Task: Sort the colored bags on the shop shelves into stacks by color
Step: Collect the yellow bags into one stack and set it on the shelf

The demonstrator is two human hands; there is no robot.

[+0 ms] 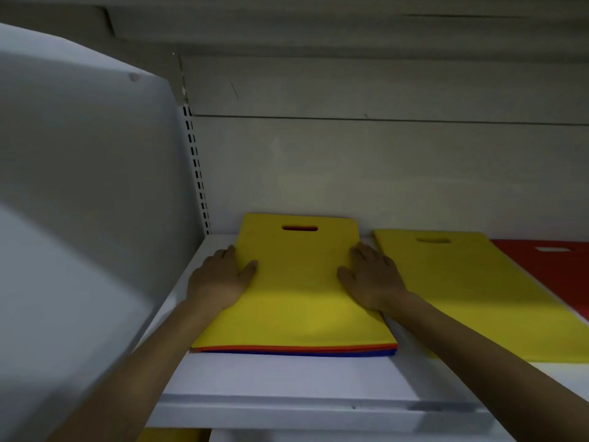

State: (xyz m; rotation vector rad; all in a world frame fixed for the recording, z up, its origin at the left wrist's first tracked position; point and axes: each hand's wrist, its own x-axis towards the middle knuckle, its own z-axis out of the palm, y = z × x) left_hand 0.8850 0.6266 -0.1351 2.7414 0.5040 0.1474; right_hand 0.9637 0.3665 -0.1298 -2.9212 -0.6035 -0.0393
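Note:
A mixed stack of flat bags (296, 282) lies on the white shelf (287, 378), yellow on top with orange and blue edges showing beneath at the front. My left hand (220, 279) lies on the stack's left edge, thumb on the yellow top bag. On the right edge rests my right hand (369, 275), fingers extended flat. To the right lies a separate yellow bag (471, 291), and a red bag (554, 266) sits at the far right.
A white side panel (79, 202) closes off the shelf on the left. The back wall (382, 173) stands right behind the bags. Something yellow (172, 435) shows on the shelf below. Bare shelf runs along the front edge.

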